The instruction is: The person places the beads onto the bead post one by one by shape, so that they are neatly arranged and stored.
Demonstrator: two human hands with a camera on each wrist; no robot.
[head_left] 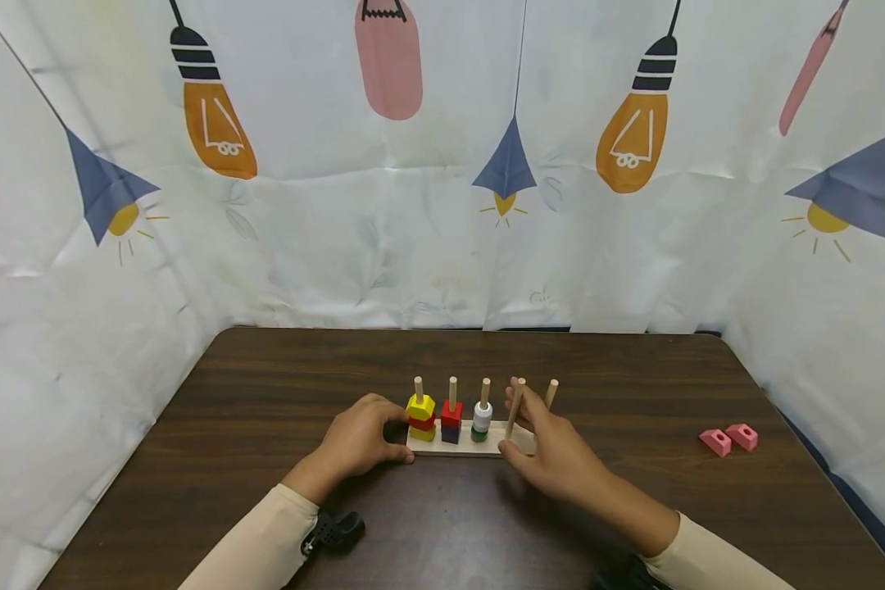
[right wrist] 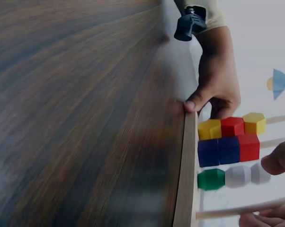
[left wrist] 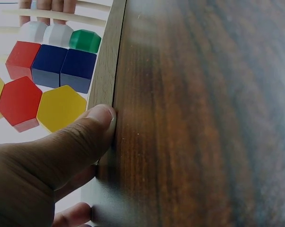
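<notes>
A wooden peg board (head_left: 442,449) with several upright pegs rests on the table. My left hand (head_left: 361,438) grips its left end, the thumb (left wrist: 93,120) pressed on the front edge. Nearest that hand is a peg of yellow and red hexagonal blocks (left wrist: 20,101). Beside it stand a red cube (right wrist: 249,147) over two dark blue ones (right wrist: 218,151), then two white beads (right wrist: 237,176) over a green bead (right wrist: 211,179). My right hand (head_left: 556,451) is spread around the bare fourth peg (head_left: 515,410), holding no block. A bare fifth peg (head_left: 551,395) stands behind it.
Two pink blocks (head_left: 728,439) with holes lie on the right of the dark wooden table (head_left: 302,360), apart from the board. A white printed curtain (head_left: 302,246) hangs behind the table and along both sides.
</notes>
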